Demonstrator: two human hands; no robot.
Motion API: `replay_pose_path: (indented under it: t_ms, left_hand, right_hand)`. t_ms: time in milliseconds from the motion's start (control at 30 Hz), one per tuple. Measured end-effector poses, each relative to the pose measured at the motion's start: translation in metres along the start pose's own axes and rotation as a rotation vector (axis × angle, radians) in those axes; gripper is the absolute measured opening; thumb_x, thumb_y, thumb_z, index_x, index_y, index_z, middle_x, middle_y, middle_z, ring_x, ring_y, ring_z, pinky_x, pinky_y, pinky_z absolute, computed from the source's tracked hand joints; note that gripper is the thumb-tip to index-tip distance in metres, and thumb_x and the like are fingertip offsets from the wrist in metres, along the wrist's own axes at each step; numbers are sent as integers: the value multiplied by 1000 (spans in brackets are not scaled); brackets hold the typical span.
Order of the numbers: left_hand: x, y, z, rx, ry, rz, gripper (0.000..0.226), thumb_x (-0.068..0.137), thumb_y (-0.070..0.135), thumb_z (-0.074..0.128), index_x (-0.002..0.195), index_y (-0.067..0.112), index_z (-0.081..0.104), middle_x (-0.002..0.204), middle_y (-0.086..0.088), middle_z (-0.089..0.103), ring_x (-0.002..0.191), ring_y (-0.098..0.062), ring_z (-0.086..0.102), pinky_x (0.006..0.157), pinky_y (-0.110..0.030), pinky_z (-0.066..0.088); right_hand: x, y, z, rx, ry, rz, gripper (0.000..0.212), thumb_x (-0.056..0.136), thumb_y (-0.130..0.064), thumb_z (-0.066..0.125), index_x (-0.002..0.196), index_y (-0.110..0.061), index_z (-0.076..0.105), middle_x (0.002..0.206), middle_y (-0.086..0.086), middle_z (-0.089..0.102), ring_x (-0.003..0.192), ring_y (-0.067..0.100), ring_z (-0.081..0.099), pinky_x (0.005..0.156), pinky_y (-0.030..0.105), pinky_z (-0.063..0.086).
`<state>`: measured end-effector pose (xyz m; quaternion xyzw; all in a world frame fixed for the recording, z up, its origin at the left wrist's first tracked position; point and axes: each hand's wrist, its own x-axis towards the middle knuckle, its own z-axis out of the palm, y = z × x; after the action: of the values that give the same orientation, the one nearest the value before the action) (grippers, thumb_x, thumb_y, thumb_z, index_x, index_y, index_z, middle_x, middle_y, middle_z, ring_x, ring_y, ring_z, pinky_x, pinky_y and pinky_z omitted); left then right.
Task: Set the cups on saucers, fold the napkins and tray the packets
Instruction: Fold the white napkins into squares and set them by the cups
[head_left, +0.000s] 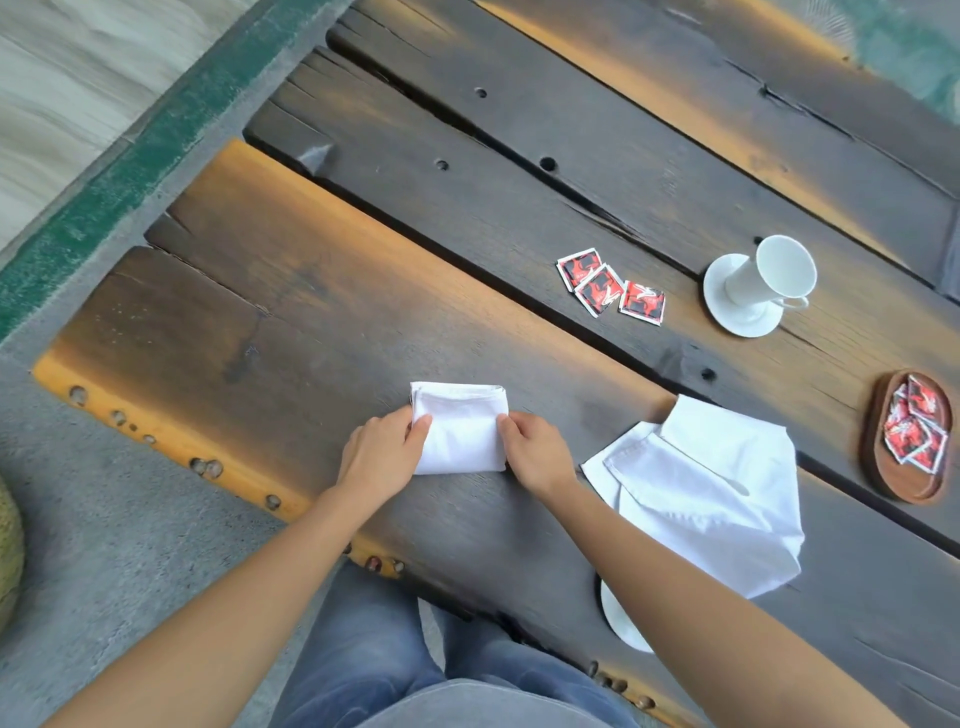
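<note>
A folded white napkin lies on the dark wooden table. My left hand pinches its left edge and my right hand pinches its right edge. A loose, unfolded white napkin lies to the right. Three red and black packets lie on the table further back. A white cup stands on a white saucer at the back right. An oval wooden tray at the far right holds several red packets.
Another white saucer shows partly under my right forearm near the table's front edge. The table is made of rough planks with gaps between them. Grey floor lies to the left, and my legs in jeans are below.
</note>
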<state>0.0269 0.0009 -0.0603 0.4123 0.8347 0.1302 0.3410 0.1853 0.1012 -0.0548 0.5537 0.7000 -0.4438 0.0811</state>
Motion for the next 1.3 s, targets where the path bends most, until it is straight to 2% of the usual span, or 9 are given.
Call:
replay_pose_path:
  t_ms: [233, 400, 500, 633, 767, 900, 1000, 1133, 1300]
  left_hand:
    - [9, 1, 4, 158, -4, -4, 40, 99, 31, 30, 89, 5, 60, 99, -22, 68, 94, -39, 59, 88, -39, 37]
    - [9, 1, -2, 244, 8, 0, 35, 96, 40, 31, 89, 16, 54, 90, -9, 69, 88, -30, 62, 85, -38, 33]
    - [-2, -13, -5, 202, 197, 115, 27, 89, 41, 50, 98, 15, 49, 94, -1, 60, 87, -24, 58, 80, -38, 33]
    - [-27, -24, -4, 289, 385, 411, 40, 86, 38, 45, 119, 14, 50, 126, -4, 53, 113, -24, 49, 102, -43, 27]
    - [-23, -19, 6, 516, 237, 509, 62, 89, 42, 37, 144, 17, 28, 155, -2, 23, 141, -22, 23, 109, -56, 19]
    - [1, -30, 16, 594, 36, 434, 84, 84, 56, 48, 149, 19, 10, 158, 0, -4, 144, -19, -18, 109, -61, 13]
    - [10, -35, 16, 600, -61, 401, 87, 82, 60, 49, 148, 22, 7, 159, -1, 6, 145, -22, -11, 109, -63, 14]
    - [14, -35, 17, 547, -79, 398, 83, 87, 62, 39, 146, 28, -9, 158, 4, -12, 144, -20, -13, 111, -60, 1]
    - [-3, -25, 9, 345, 50, 299, 82, 89, 52, 48, 150, 20, 4, 159, -2, -4, 146, -23, 0, 115, -51, 8]
  right_hand:
    - [7, -3, 3, 26, 28, 147, 39, 91, -36, 34, 58, -17, 32, 64, 4, 49, 61, 21, 42, 57, 30, 32]
    - [14, -3, -1, 181, 9, 182, 40, 87, -38, 45, 54, -18, 37, 55, 2, 49, 56, 20, 48, 59, 31, 40]
    - [3, 6, -4, 380, 57, 137, 13, 87, -28, 57, 83, -16, 53, 67, 2, 59, 60, 18, 59, 59, 33, 51]
    - [-24, 26, -10, -65, 294, -278, 24, 87, -19, 57, 110, -24, 51, 95, -9, 54, 83, 12, 53, 70, 29, 44]
    - [-22, 27, 5, -491, 260, -710, 47, 91, -21, 49, 137, -18, 41, 143, 2, 45, 131, 22, 36, 106, 39, 28]
    - [-2, 29, 4, -627, 8, -552, 62, 99, -39, 36, 152, -19, 9, 161, -3, 5, 148, 18, 0, 116, 51, 3]
    - [9, 38, -2, -713, -52, -457, 69, 98, -50, 29, 151, -22, -4, 160, -7, -5, 147, 15, -8, 117, 54, -1]
    - [12, 41, 1, -766, -32, -444, 70, 96, -53, 26, 150, -23, -6, 160, -7, -3, 148, 15, -6, 116, 55, 1]
    - [4, 30, -7, -564, -46, -413, 65, 99, -44, 33, 151, -25, 0, 161, -6, -2, 148, 14, -6, 117, 48, 3]
